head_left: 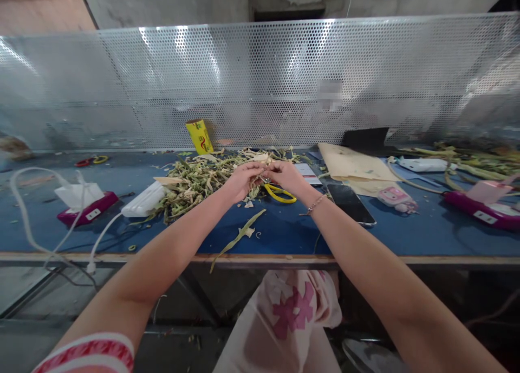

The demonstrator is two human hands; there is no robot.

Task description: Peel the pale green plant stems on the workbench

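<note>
left hand point(242, 181) and right hand point(285, 175) pinch a plant scrap point(264, 178) between nearly closed fingertips, its axis unclear; dried-plant heap point(193, 183) at nine o'clock; withered leaf strip point(239, 237) at seven, pointing one o'clock

The plant pile point(195, 179) looks rough, the phone point(350, 203) glossy, the perforated panel point(264, 64) metal.

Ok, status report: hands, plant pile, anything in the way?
Left hand, right hand close together at dried plant pile; grip unclear. Pile heaped on blue tabletop. Yellow handle beside right hand, possibly in the way.
</note>
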